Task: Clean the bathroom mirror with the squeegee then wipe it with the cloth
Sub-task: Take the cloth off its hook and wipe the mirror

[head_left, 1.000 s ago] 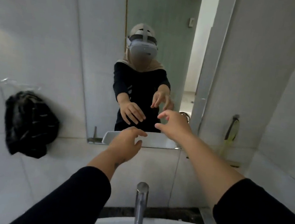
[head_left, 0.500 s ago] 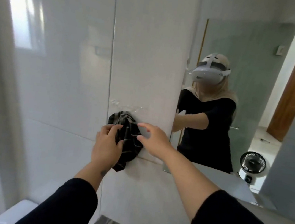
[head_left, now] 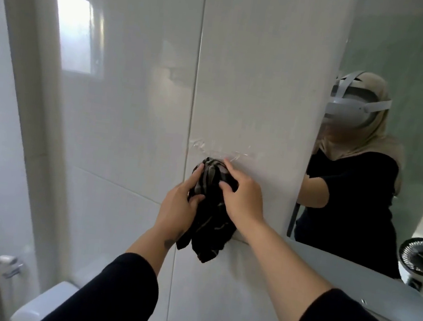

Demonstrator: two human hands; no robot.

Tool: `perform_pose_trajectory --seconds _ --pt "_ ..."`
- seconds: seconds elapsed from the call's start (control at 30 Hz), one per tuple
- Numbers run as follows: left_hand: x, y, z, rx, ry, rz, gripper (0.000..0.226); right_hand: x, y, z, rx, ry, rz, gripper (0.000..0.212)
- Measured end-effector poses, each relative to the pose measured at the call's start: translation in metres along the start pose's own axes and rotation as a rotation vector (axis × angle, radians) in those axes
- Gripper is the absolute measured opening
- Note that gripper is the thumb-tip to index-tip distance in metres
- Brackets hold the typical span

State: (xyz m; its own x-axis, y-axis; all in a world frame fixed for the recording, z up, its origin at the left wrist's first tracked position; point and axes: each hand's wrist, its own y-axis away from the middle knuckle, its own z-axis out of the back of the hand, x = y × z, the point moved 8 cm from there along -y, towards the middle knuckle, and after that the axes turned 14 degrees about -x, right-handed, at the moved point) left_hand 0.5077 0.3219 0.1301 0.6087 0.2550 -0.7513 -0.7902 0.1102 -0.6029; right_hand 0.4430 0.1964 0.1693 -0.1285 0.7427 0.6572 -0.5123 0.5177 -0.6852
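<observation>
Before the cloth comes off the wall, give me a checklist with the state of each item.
1. Left hand on the cloth: ok, fingers close on its left side.
2. Right hand on the cloth: ok, fingers hold its upper part.
3. Cloth free of its hook: cannot tell, the top is bunched against the wall below some clear tape.
4. Path to the mirror: ok, it lies just to the right with nothing between.
5. Squeegee at hand: not ok, none in view.
6. Cloth clean and dry: cannot tell.
</observation>
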Motion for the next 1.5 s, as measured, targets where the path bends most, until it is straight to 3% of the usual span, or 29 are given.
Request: perform_pose_trajectory --seconds 0.13,0.27,0.43,0.57,0.7,0.8,0.9,1.03,1.13,1.3,1.4,1.5 --pt "-0.041 -0.007 0.019 -0.023 0.133 -0.105 0.07 0.027 -0.006 0.028 0.033 -0.323 -0.004 0.047" --pt "-0.104 -0.012 0.024 0.097 0.308 -0.18 0.066 0.055 -0.017 0.071 0.067 -0.399 -0.015 0.039" --pt "-0.183 -0.016 0.016 0.151 0.202 -0.378 0.06 0.075 -0.024 0.119 0.105 -0.581 -0.072 0.036" --pt "-0.239 -0.021 0.004 0.185 0.03 -0.573 0.051 0.086 -0.037 0.175 -0.054 -0.631 -0.078 0.039" --pt "-0.288 -0.028 0.003 0.153 0.096 -0.574 0.045 0.09 -0.058 0.231 -0.205 -0.641 -0.171 0.038" --pt "-0.306 -0.028 -0.002 0.09 0.089 -0.566 0.055 0.109 -0.075 0.275 -0.329 -0.505 -0.099 0.042" --pt "-0.315 -0.027 -0.019 0.086 0.036 -0.552 0.057 0.14 -0.093 0.307 -0.486 -0.236 0.118 0.044" --pt "-0.328 -0.047 -0.037 0.001 -0.062 -0.539 0.066 0.183 -0.129 0.319 -0.707 0.247 0.352 0.045" --pt "-0.346 -0.07 -0.045 -0.084 -0.123 -0.575 0.077 0.22 -0.161 0.317 -0.836 0.452 0.45 0.044" --pt "-0.334 -0.085 -0.071 0.081 -0.167 -0.495 0.1 0.258 -0.205 0.293 -0.854 0.74 0.599 0.046" --pt "-0.329 -0.086 -0.077 0.078 -0.171 -0.499 0.106 0.231 -0.22 0.275 -0.758 1.01 0.629 0.049" --pt "-0.329 -0.087 -0.079 0.079 -0.171 -0.501 0.107 0.209 -0.22 0.268 -0.776 1.126 0.709 0.057"
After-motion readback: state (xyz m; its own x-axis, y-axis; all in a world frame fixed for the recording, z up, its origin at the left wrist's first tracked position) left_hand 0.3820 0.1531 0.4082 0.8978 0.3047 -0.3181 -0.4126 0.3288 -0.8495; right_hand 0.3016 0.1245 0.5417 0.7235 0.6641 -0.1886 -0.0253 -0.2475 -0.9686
